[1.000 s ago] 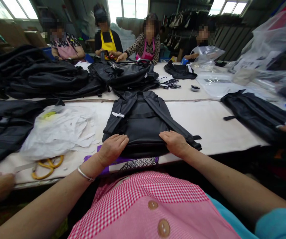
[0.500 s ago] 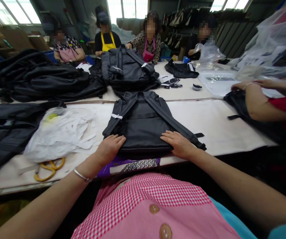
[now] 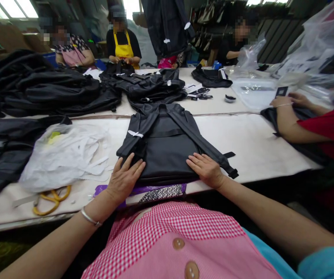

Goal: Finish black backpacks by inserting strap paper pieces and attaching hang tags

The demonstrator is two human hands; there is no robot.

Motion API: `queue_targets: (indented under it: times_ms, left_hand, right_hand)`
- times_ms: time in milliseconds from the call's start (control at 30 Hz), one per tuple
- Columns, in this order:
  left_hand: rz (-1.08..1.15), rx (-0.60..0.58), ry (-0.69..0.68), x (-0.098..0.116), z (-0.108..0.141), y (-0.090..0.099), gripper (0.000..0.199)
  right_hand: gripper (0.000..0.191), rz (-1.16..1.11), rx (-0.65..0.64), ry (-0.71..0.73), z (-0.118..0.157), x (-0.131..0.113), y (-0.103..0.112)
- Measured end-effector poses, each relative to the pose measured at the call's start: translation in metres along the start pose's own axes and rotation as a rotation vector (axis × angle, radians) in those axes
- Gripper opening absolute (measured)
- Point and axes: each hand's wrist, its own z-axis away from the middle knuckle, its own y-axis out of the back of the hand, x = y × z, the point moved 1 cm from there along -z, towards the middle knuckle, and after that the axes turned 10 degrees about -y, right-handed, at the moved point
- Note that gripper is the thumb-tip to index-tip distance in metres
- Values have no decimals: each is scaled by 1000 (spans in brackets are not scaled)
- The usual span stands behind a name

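A black backpack (image 3: 167, 155) lies on the table in front of me, its shoulder straps facing up and its bottom edge towards me. On its lower left corner rests my left hand (image 3: 126, 174), fingers spread. My right hand (image 3: 206, 168) lies flat on the lower right side, fingers stretched out. A strip of white material (image 3: 135, 134) is wrapped round the left strap. Beneath the near edge of the bag, a purple piece (image 3: 101, 190) with a black-and-white patterned band (image 3: 163, 193) shows at the table's edge.
Left of me lie a clear bag of white strips (image 3: 68, 159), yellow-handled scissors (image 3: 49, 201) and another black bag (image 3: 6, 147). Black bags (image 3: 53, 85) are heaped behind. A co-worker's hands (image 3: 289, 101) hold a dark tag on the right. Across the table, a black backpack (image 3: 169, 31) is held up.
My left hand's fingers have spread wider on the backpack; my right hand has barely moved. Across the table, a backpack has been lifted upright. The co-worker on the right now holds up a tag.
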Motion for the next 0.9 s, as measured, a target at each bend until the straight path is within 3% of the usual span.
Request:
queue_targets:
  times_ms: [167, 333, 467, 633, 767, 900]
  left_hand:
    - [63, -115, 45, 25, -26, 28, 48]
    - [232, -208, -86, 25, -51, 10, 58]
    - [218, -105, -127, 16, -52, -6, 50]
    - [113, 84, -181, 18, -51, -4, 39]
    - [88, 103, -184, 19, -54, -2, 39]
    - [112, 51, -201, 14, -49, -3, 40]
  right_hand:
    - [38, 3, 16, 1, -2, 1, 1]
    - [39, -17, 0, -10, -3, 0, 3]
    - [43, -38, -81, -35, -4, 0, 5]
    - [53, -107, -242, -98, -19, -11, 27]
    - [62, -146, -296, -124, -45, -39, 42]
    - [53, -120, -326, -113, -55, -60, 23]
